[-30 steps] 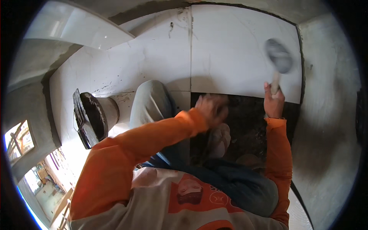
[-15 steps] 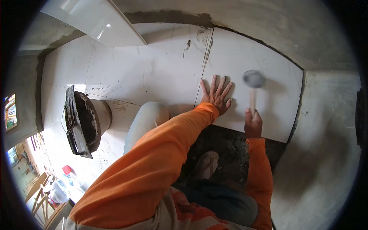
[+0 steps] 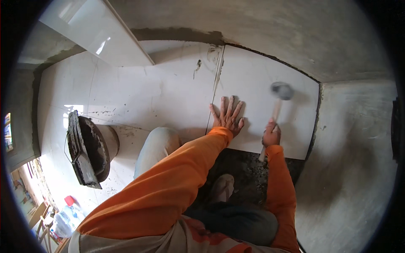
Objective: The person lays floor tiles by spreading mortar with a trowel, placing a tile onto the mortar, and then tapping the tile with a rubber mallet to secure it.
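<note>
My left hand point(image 3: 227, 119) lies flat with its fingers spread on a large white floor tile point(image 3: 257, 76), close to the seam with the neighbouring tile point(image 3: 168, 80). To the right, my right hand point(image 3: 271, 134) is wrapped round the wooden handle of a mallet point(image 3: 282, 91). The mallet's dark, round head is blurred by motion over the right part of the tile; whether it touches the surface I cannot tell. Along its far and right sides, the tile meets the walls with a narrow dark gap.
A mortar-caked bucket point(image 3: 110, 143) stands at the left, with a dark flat trowel-like tool point(image 3: 80, 156) across its mouth. A glossy white tile point(image 3: 95, 33) leans at the far left. Dark rough ground point(image 3: 249, 168) lies by my foot. A grey wall point(image 3: 350, 139) rises at the right.
The mallet head has swung and tilted to the right, with its handle end now showing below my fist. My left hand stays on the tile. The whole view has shifted slightly.
</note>
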Available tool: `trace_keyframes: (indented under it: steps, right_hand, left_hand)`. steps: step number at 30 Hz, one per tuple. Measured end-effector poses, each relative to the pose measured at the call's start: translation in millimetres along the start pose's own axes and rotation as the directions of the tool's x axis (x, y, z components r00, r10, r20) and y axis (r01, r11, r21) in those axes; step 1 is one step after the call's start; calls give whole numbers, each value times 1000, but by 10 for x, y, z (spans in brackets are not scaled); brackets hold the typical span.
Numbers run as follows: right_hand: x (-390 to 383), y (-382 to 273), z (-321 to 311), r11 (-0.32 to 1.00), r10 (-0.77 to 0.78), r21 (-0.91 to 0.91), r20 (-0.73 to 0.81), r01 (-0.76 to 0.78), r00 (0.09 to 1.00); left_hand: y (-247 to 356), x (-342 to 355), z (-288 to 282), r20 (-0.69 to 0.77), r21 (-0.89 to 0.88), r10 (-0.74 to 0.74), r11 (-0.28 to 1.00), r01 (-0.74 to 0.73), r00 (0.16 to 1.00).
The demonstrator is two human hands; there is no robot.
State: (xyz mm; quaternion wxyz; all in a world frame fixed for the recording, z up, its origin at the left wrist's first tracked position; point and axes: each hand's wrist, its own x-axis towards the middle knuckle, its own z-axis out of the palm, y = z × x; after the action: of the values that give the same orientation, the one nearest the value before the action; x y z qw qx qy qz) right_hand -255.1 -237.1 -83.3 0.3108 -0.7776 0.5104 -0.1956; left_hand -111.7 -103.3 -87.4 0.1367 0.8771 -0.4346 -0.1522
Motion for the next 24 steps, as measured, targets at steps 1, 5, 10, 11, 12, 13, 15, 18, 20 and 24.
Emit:
trace_keyframes:
  steps: [1,5,10,11,12,13,15,18,20,24]
  right_hand:
    - [66,-62,-2,1000,-8,4,-7,9,1000]
    - [313,-103,53,997,-15,64,-226,31,974]
    - [400,-296,127,987,156,47,-71,-153,985]
    - [368,-52,194,997,-64,-58,-241,52,968]
    - [380,103,228,951,-142,-293,-121,102,982]
    - [386,-155,179,956,-143,-274,-114,108,983]
    - [268,-645,-35,944,278,159,84,-288,957]
    - [347,-277,233,989,97,125,-100,-84,990]
    - [453,-264,180,990,143,-32,131,-140,981]
    - [435,-358,174,941,198,277,13,-194,980]
  left_hand:
    - [-12,-1,18,8,-1,-12,1000,12,1000]
    - [11,26,123,-36,14,4,1000,-3,999]
    - [26,72,-13,74,8,-56,998,55,996]
    - [96,52,5,33,3,-42,999,42,999]
    - [113,122,-49,11,6,-35,999,35,999]
    - [64,80,-68,44,11,-53,999,52,998]
    - [-2,38,-67,88,22,-73,997,71,993]
    - [84,71,7,-32,15,-57,998,58,998]
    - [73,64,35,-27,-6,-56,998,56,998]
    - [67,48,96,-47,20,-56,998,57,997]
